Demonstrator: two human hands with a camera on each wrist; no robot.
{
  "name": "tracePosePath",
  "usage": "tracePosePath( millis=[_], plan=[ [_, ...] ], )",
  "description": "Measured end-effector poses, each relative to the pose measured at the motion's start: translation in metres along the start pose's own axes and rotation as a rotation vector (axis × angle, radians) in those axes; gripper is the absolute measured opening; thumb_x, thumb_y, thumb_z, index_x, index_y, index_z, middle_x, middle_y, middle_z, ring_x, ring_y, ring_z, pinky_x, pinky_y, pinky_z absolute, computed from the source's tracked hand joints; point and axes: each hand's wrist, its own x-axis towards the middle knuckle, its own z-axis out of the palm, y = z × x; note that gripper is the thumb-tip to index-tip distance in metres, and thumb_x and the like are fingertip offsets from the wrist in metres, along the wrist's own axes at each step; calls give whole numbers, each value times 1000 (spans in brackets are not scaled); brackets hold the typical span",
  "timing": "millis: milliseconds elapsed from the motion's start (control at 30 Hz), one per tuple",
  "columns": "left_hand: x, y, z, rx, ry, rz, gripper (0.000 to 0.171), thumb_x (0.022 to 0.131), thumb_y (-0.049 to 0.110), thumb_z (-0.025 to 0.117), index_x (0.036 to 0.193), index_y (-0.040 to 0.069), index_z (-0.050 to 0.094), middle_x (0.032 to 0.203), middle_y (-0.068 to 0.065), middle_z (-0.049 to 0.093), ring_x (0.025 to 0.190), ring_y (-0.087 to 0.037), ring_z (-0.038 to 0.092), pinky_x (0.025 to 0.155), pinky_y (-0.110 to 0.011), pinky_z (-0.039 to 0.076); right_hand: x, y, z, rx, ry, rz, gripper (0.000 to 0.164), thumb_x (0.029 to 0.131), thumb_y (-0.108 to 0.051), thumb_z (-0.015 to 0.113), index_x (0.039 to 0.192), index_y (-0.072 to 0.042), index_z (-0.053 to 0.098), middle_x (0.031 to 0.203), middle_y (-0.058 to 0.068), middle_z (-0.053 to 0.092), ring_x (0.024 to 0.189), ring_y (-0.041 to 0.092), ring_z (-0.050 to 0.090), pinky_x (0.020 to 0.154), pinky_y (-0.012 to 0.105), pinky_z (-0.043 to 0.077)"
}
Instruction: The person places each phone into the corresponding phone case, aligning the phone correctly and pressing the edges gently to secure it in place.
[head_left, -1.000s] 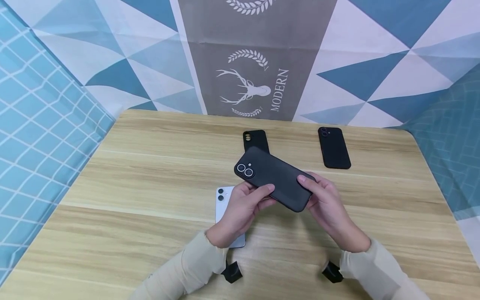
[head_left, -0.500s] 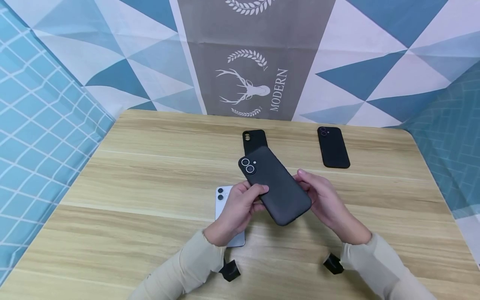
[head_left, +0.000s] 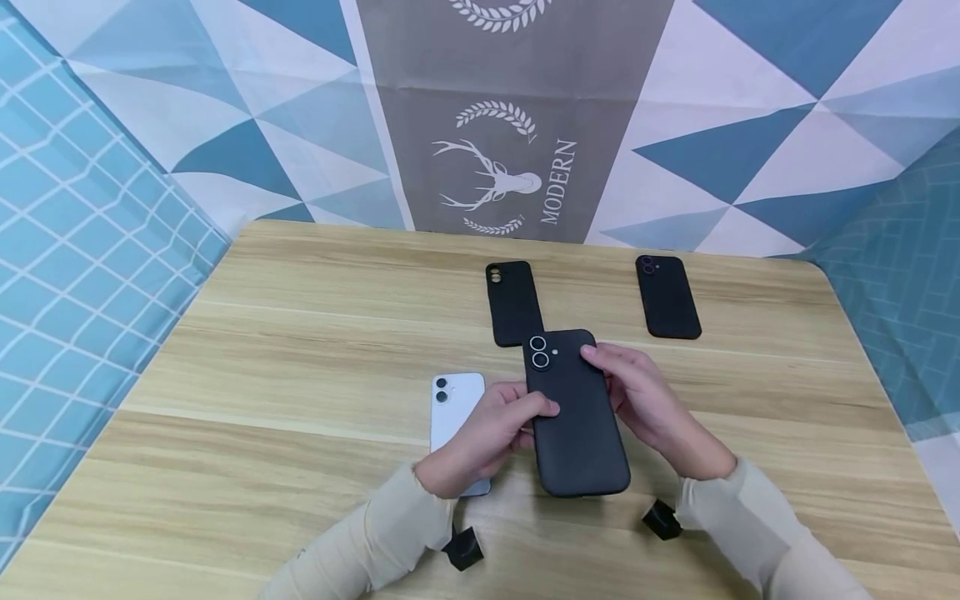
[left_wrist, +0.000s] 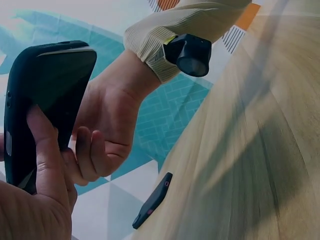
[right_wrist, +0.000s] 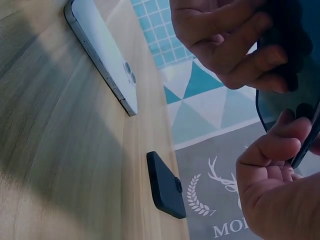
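"White phone [head_left: 452,417] noted on desk [head_left: 300,333], partly hidden by left hand [head_left: 495,421]. What is held by it?"

"Black phone [head_left: 579,446], gripped by left edge, raised; black case [head_left: 513,304] seen behind. Phone's upper right corner pinched by right hand [head_left: 637,387]. Farther right: black phone-shaped item [head_left: 670,300]."

Phone-shaped items at the worktop [head_left: 225,367]: four. One held black phone [head_left: 583,450], the landmark, with two ringed lenses. One white phone [head_left: 456,404], left of the landmark, with two dark lenses. One black case [head_left: 513,302], beyond the landmark and to its left, with two camera openings. One further black item [head_left: 670,302], beyond the landmark and to its right. Hands: two, the left hand [head_left: 498,425] at the landmark's left edge, the right hand [head_left: 639,396] at its right. Wrist cameras: two, the left camera [head_left: 464,548] and right camera [head_left: 662,520], either side of the landmark.
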Motion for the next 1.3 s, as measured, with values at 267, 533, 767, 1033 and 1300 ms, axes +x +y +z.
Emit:
tracePosePath(
  millis=[267,533,767,1033,1300],
  plan=[
    [3,1,-2,18,-28,-41,40,85,12,53,115,-12,56,82,6,69,71,-4,67,63,-20,57,-3,-1,-3,101,79,-54,34,100,-11,40,82,-14,68,69,-6,69,60,4,64,52,17,53],
    [1,6,-5,7,-35,-4,44,88,16,53,124,-9,52,89,1,70,73,-6,68,65,-24,59,-8,0,-5,238,174,-170,38,102,-9,32,80,-11,63,67,-2,68,54,8,61,47,19,49],
    [-1,7,-4,-47,63,28,42,88,15,56,121,-11,52,88,0,67,70,-10,67,67,-30,60,-12,1,-7,284,128,-246,38,103,-9,27,94,-8,64,78,3,73,63,13,67,57,23,55],
    [-1,11,-6,-155,155,99,38,87,12,52,118,-10,53,88,5,68,71,-4,66,60,-18,56,-15,2,-10,226,13,-278,41,103,-9,23,96,-5,63,78,7,72,66,17,69,62,26,58],
    [-1,12,-10,-171,157,105,33,86,11,50,114,-8,54,87,5,69,67,-5,66,58,-18,56,-22,2,-14,228,34,-258,45,103,-10,24,92,-4,67,75,7,72,62,14,67,60,23,56]
  ],
)
